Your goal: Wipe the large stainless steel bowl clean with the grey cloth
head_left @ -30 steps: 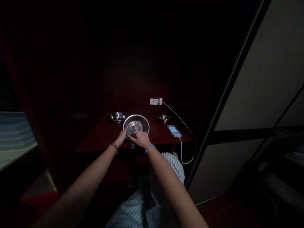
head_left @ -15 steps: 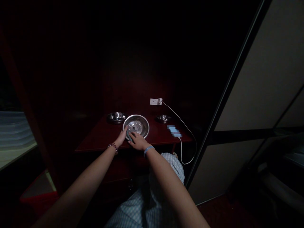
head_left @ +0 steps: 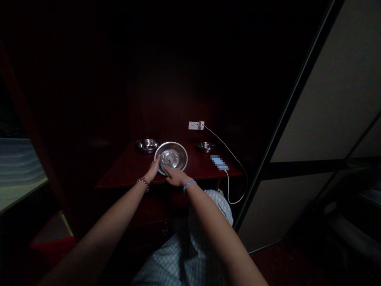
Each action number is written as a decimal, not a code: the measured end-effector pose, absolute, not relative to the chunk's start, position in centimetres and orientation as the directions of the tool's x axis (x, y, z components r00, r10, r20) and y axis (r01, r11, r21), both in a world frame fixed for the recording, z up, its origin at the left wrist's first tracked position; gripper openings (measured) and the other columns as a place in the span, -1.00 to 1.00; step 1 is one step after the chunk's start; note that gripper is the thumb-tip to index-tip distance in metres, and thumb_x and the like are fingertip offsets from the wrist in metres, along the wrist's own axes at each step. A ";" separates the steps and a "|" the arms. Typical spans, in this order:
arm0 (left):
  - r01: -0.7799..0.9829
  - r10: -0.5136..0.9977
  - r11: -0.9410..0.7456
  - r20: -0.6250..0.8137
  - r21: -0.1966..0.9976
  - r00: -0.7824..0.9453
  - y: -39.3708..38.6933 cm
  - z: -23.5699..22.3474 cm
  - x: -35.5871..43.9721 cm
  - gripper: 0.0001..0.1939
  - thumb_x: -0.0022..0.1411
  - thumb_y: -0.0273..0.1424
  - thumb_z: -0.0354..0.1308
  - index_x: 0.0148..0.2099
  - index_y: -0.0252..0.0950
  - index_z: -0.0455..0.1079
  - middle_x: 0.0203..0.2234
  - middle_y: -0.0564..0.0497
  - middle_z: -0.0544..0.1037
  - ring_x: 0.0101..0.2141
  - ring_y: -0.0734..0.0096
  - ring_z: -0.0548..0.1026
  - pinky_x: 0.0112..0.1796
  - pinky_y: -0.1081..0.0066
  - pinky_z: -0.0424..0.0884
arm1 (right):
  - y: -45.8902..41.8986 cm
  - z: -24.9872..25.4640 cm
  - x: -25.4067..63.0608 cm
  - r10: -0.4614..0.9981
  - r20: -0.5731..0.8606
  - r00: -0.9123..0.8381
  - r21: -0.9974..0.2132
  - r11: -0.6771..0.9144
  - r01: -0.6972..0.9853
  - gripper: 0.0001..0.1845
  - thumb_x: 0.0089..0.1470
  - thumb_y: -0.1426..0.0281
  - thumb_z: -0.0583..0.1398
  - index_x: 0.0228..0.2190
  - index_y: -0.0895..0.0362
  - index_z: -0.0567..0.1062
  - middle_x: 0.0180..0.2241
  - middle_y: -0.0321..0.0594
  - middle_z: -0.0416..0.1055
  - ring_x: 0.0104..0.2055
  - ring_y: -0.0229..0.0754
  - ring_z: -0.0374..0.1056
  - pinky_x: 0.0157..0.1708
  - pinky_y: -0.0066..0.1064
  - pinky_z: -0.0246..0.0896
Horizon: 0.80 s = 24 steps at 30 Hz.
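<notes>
A shiny steel bowl (head_left: 177, 153) is tilted toward me over the front of the dark red desk (head_left: 119, 174). My left hand (head_left: 153, 170) grips its left rim, thumb on the inside, other fingers hidden behind the wall. At the bowl's lower left edge, my right hand (head_left: 176, 176) is closed on a grey-green cloth (head_left: 164, 170) pressed to the inner side near the rim. Little of the cloth shows beyond the fingers.
Behind stand a steel bowl (head_left: 147, 146) on the left and a smaller steel bowl (head_left: 206, 147) on the right. A phone (head_left: 219, 163), pixelated, lies at right, its white cable (head_left: 232, 150) running to a charger in the wall socket (head_left: 195, 126). A sliding door (head_left: 297, 131) flanks the desk.
My right hand has shifted slightly along the bowl's rim with the cloth, and its fingers are more bunched. The left hand keeps its hold on the bowl.
</notes>
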<state>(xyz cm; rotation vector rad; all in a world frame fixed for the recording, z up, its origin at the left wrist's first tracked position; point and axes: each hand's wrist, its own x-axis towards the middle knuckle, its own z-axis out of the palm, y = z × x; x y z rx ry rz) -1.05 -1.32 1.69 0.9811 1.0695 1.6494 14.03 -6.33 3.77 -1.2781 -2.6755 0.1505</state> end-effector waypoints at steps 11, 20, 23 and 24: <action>-0.250 0.964 -0.181 0.121 0.951 -0.236 -0.8 1.2 -1.4 -0.63 0.32 -0.19 0.17 0.05 -0.31 0.52 0.02 -0.18 0.64 0.20 0.10 0.46 0.22 0.23 0.32 | -6.2 5.7 15.7 0.874 0.023 -0.485 -0.133 0.484 0.865 -0.38 0.24 0.35 0.07 0.31 -0.13 0.28 0.33 -0.30 0.24 0.40 -0.15 0.09 0.42 -0.04 -0.23; -0.256 0.965 -0.170 0.109 0.952 -0.237 -0.7 1.0 -1.5 -0.58 0.29 -0.15 0.21 0.07 -0.31 0.50 0.10 -0.21 0.58 0.17 0.12 0.49 0.21 0.23 0.32 | -6.2 5.8 16.4 0.905 0.133 -0.404 0.038 0.403 0.914 -0.46 0.27 0.37 0.01 0.25 -0.05 0.38 0.31 -0.27 0.28 0.40 -0.09 0.09 0.42 0.02 -0.42; -0.251 0.968 -0.165 0.108 0.954 -0.227 -0.8 0.9 -1.6 -0.56 0.28 -0.11 0.20 0.05 -0.32 0.50 0.05 -0.22 0.61 0.16 0.11 0.50 0.20 0.21 0.32 | -6.1 5.4 16.4 0.894 0.215 -0.393 0.086 0.383 0.920 -0.45 0.26 0.35 0.03 0.25 0.03 0.37 0.31 -0.19 0.29 0.42 -0.09 0.05 0.44 -0.03 -0.48; -0.256 0.971 -0.171 0.118 0.951 -0.210 -0.8 0.9 -1.6 -0.55 0.28 -0.09 0.20 0.04 -0.33 0.50 0.03 -0.22 0.62 0.15 0.09 0.50 0.20 0.19 0.32 | -6.0 5.4 16.4 0.891 0.232 -0.389 0.096 0.377 0.921 -0.44 0.26 0.36 0.03 0.26 0.06 0.35 0.32 -0.16 0.27 0.43 -0.08 0.02 0.44 -0.05 -0.50</action>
